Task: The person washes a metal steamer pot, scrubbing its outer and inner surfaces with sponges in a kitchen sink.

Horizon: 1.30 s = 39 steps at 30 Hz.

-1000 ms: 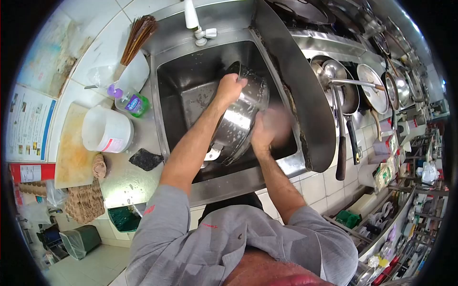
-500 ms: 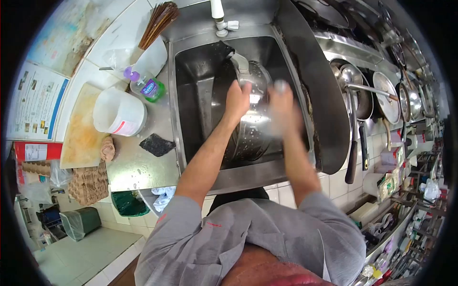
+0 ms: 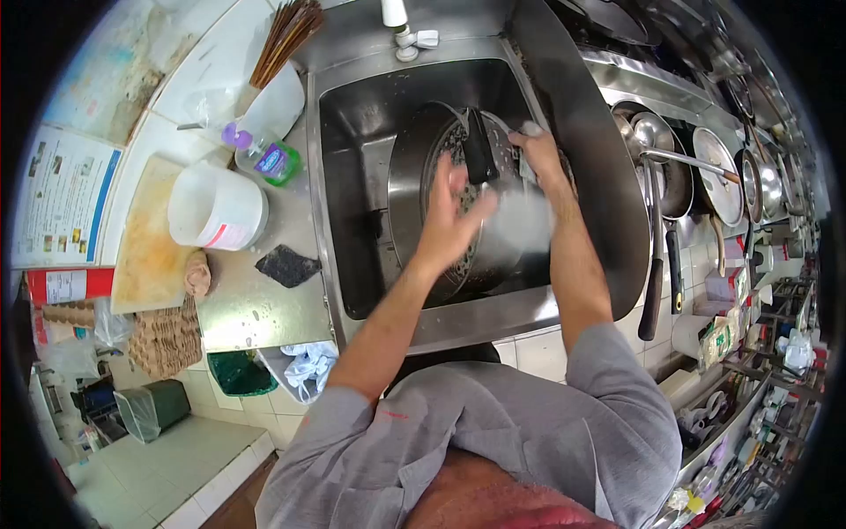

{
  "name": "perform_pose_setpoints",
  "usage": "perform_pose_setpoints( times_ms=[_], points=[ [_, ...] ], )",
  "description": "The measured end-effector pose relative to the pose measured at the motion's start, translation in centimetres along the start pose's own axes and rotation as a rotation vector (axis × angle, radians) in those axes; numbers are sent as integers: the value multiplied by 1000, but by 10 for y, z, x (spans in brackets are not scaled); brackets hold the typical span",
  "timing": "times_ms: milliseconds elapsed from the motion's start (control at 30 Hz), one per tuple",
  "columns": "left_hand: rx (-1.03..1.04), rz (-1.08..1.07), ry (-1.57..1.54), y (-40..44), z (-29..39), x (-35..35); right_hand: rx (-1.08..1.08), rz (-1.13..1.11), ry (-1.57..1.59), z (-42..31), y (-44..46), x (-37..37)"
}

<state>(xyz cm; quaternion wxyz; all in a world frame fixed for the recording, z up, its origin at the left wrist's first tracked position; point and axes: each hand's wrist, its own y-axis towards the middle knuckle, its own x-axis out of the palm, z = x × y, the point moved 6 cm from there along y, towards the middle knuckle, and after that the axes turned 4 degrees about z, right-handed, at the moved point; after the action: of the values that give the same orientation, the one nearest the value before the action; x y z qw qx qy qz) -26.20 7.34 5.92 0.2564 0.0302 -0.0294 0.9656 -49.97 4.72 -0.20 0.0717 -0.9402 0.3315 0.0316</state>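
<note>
A round metal pan or lid (image 3: 458,251), wet and spotted with suds, lies in a larger metal pot inside the sink (image 3: 354,264); its exact kind is unclear. A black handle (image 3: 478,148) rises in front of it. Over its near left part is my left hand (image 3: 451,220), fingers spread and thumb out, slightly blurred; whether it touches is unclear. My right hand (image 3: 543,159), at the sink's right side, has its fingers closed around part of a whitish, translucent container (image 3: 520,219). Motion smears that container, and its shape is hard to tell.
A faucet (image 3: 407,44) stands behind the sink. On the left counter are a green soap bottle (image 3: 278,163), a white tub (image 3: 218,207) and a dark scouring pad (image 3: 287,266). Pans (image 3: 679,172) hang at the right, beyond the metal splash panel (image 3: 608,176).
The round piece has turned from nearly edge-on, bringing its black handle into clear view. My left hand has loosened from its rim and spread. My right hand has moved slightly right.
</note>
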Motion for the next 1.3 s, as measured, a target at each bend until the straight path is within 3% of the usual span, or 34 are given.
perform_pose_setpoints(
  times_ms=[67,133,167,200,233,267,300,367,400,433,467,500,567,633,733,800,867,900,967,1033,1100,1167,1200,1233,1267,1300],
  points=[
    [95,37,-118,35,64,13,-62,61,-125,-16,-24,-1],
    [-19,-13,-2,68,33,24,-107,187,-296,-18,-56,-11],
    [-189,-124,-48,63,37,33,-116,264,-287,1,-66,-18],
    [-119,-99,130,57,28,32,-4,305,-352,13,-87,-22],
    [-97,-124,198,38,23,28,-240,326,-378,18,-110,-20],
    [-73,-148,265,19,19,25,-308,373,-152,48,-126,-21],
    [-45,-152,251,-3,20,15,-432,435,-117,24,-157,-12],
    [13,-161,222,-47,22,-6,-578,364,-360,3,-162,4],
    [347,-85,366,-63,18,-19,-533,278,-565,-2,-139,17],
    [332,-83,376,-78,19,-31,-343,142,-440,-15,-96,31],
    [113,-84,392,-92,11,-45,-140,38,-333,-26,-55,44],
    [-100,-80,404,-104,1,-56,-97,-13,-412,-24,-5,66],
    [-93,68,436,-115,-6,-78,-156,-406,-710,16,103,138],
    [3,350,502,-129,-7,-99,-197,-543,-808,19,133,179],
    [22,536,701,-140,1,-119,-160,-494,-788,15,124,197],
    [103,606,707,-137,6,-134,-614,-598,-1054,-13,81,186],
    [103,568,699,-124,14,-141,-119,-143,-336,-48,-11,127],
    [92,520,705,-117,19,-142,-426,163,-370,-55,-55,106],
    [118,422,728,-90,32,-135,-277,87,-135,-47,-111,79],
    [94,276,798,-56,41,-118,265,-70,123,-28,-128,46],
    [220,190,851,-23,56,-101,561,-145,733,6,-124,13],
    [303,-102,966,6,65,-75,377,-273,1080,-32,-138,-11],
    [306,-103,962,19,73,-71,353,-336,1164,-34,-145,-19],
    [375,-282,1082,28,78,-58,330,-400,1250,-35,-152,-24],
    [442,-463,1197,33,80,-46,278,-371,1187,-33,-158,-29],
    [439,-462,1196,42,86,-45,281,-372,1186,-36,-165,-29]
  ],
)
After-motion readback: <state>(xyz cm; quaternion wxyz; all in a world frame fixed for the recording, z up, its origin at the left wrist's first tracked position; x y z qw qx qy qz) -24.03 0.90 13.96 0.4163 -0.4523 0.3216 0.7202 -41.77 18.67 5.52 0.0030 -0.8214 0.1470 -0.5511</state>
